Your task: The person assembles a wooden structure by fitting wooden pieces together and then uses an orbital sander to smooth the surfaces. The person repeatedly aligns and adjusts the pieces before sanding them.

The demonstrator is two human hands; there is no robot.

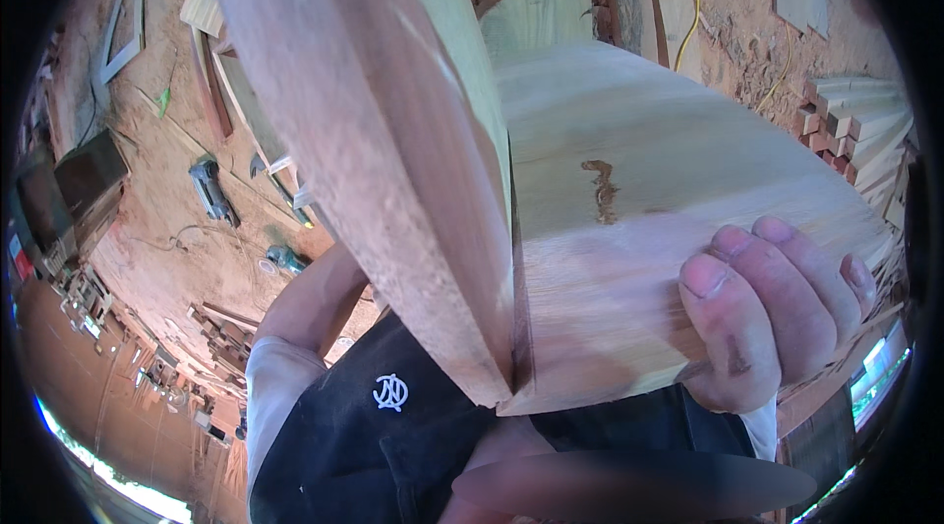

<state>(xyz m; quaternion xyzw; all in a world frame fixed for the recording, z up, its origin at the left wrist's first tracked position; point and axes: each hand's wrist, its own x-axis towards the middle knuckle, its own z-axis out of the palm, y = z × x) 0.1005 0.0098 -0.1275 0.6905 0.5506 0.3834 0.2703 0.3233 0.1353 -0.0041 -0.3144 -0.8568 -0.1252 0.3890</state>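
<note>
Close before me is a pale wooden board [590, 278] with a rounded outer edge and a brown mark [602, 192] on its face. My right hand [777, 308] grips its near right edge, fingers curled over the top. A second thick board [364, 121] rises steeply on the left. The two meet in a narrow V close to my body; whether they are fastened together I cannot tell. My left forearm [320, 298] passes behind the left board, which hides the hand.
On the dusty floor at left lie a black power tool [211, 192], a hammer [282, 192] and a teal power tool [285, 259]. Stacked square timbers [831, 136] stand at right. A yellow cable [694, 13] runs beyond the boards. Wooden strips form an angled frame [123, 57] far left.
</note>
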